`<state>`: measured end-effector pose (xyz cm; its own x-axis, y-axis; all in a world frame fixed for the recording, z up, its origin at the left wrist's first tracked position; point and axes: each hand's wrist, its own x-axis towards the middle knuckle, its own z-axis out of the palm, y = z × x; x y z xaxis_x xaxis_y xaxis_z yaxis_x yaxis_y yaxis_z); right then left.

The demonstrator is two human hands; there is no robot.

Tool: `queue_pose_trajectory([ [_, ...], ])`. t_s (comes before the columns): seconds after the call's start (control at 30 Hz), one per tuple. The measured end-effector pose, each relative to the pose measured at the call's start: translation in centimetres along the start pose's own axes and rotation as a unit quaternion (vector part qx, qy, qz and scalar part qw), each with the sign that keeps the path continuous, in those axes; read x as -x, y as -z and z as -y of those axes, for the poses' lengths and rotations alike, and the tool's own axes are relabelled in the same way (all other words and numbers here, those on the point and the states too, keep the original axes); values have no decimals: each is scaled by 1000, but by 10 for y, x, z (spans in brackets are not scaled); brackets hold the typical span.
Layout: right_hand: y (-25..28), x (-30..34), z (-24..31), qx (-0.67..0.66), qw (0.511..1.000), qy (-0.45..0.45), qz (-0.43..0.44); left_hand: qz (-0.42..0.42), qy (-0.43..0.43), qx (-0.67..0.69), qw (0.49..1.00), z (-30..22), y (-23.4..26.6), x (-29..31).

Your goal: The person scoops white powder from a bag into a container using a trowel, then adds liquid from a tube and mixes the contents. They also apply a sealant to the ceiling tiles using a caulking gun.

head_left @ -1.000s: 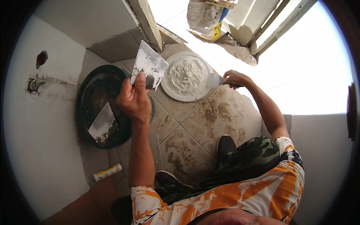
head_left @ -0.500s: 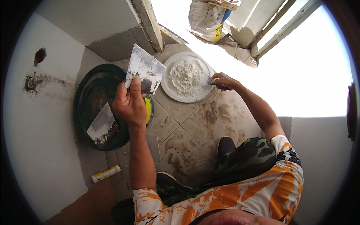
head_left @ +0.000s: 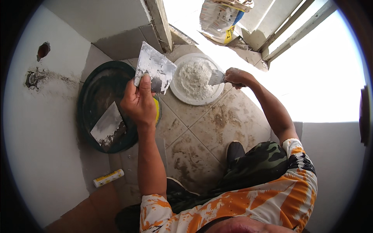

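Note:
My left hand [head_left: 140,101] is closed on a flat, plaster-smeared metal plate [head_left: 154,66], its thumb pressed on the lower part. The plate is held up in the air, left of a round white tray [head_left: 180,95]. A heap of white powder or plaster [head_left: 194,77] fills most of that tray. My right hand [head_left: 237,77] grips the handle of a putty knife [head_left: 217,77] at the tray's right side. The knife's blade reaches over the rim and its tip meets the edge of the heap.
A large dark green round tub [head_left: 86,128] stands at left, with another plaster-smeared plate [head_left: 108,126] on it. A white and yellow tube [head_left: 108,178] lies by the left wall. An open sack [head_left: 219,21] stands by the doorway at the back. The tiled floor [head_left: 194,151] is stained.
My right hand has turned the putty knife, and more of its blade now shows above the heap. The left hand still holds its plate; the whole view has shifted slightly.

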<state>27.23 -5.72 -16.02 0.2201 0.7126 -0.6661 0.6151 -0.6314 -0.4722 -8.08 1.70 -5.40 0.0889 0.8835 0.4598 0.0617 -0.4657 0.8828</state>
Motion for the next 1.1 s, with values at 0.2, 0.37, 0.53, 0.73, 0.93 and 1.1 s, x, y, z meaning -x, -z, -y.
queue_pose_trajectory([
  [0.2,-85,44,-58,-194,981,-13,-2,-16,15,28,999,-4,-4,-1],
  [0.37,-117,40,-35,-225,973,-37,-24,-15,31,45,998,-1,-1,-2],
  [0.53,-132,-1,-34,-297,952,19,-78,-18,34,66,997,-2,-5,-2],
  [0.73,-40,-7,38,11,997,-43,68,-33,47,84,995,-4,1,-3],
  [0.93,12,-35,85,121,982,-106,99,-35,45,94,994,-1,-2,-3],
  [1.1,19,-32,58,145,987,-61,27,-41,48,105,992,-3,1,-2],
])
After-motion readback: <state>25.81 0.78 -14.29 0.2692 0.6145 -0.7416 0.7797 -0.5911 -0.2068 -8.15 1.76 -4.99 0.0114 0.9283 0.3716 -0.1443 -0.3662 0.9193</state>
